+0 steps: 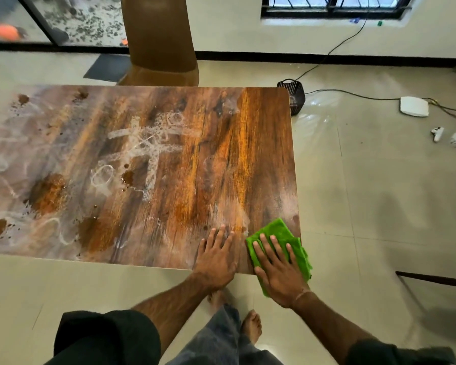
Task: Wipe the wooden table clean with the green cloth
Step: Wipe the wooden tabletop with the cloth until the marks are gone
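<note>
R hand point(279, 270) lay flat, fingers spread, pressing cloth point(282, 233) on table point(261, 143) near-right corner; L hand point(216, 259) flat on wood just beside cloth. Barely started imo: chalk marks point(142, 143) + brown stains point(48, 193) left across mid and left of table.

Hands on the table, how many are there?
2. The left hand lies flat on the wooden table; the right hand presses the green cloth at its near right corner.

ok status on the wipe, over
Right hand flat on green cloth, near right corner. Left hand flat on wooden table. Chalk marks, brown stains unwiped.
</note>
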